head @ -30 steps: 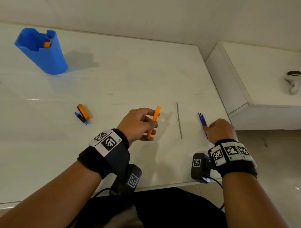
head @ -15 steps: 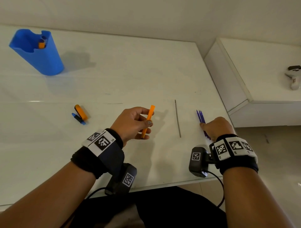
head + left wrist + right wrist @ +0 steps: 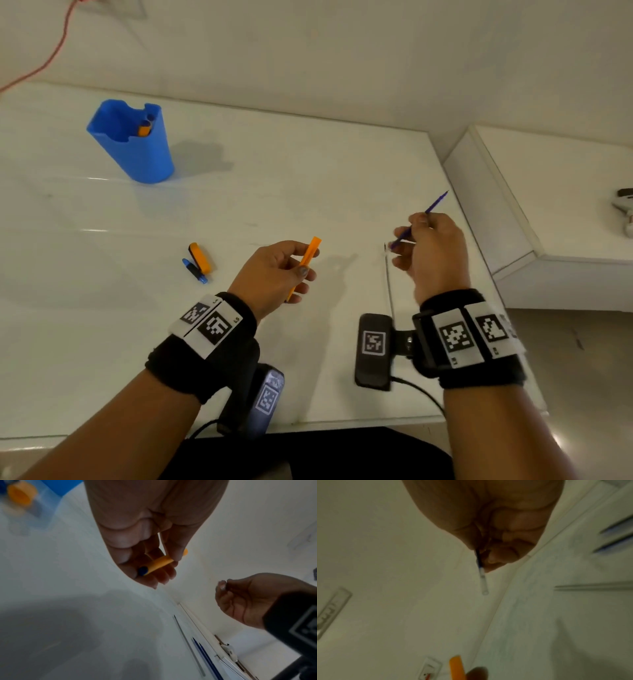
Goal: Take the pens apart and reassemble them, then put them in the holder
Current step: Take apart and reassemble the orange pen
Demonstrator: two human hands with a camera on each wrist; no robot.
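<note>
My left hand (image 3: 301, 265) pinches an orange pen barrel (image 3: 310, 257) above the white table (image 3: 308, 178), its dark blue end (image 3: 143, 570) toward the wrist. My right hand (image 3: 409, 236) is raised beside it and pinches a thin blue refill (image 3: 436, 205) whose clear end (image 3: 482, 580) pokes out below the fingers. A blue holder (image 3: 137, 161) stands at the far left with an orange pen (image 3: 144, 130) inside. An orange cap (image 3: 200, 257) and a small blue piece (image 3: 193, 269) lie left of my left hand.
A thin grey rod (image 3: 388, 274) lies on the table under my right hand, with two blue refills (image 3: 205, 654) beside it near the right edge. A white ledge (image 3: 548, 192) on the right carries a white device (image 3: 625, 212). A red cable (image 3: 51, 51) hangs at top left.
My right hand has lifted off the table's right edge with one blue refill pinched in it. The left hand still holds the orange barrel in about the same place.
</note>
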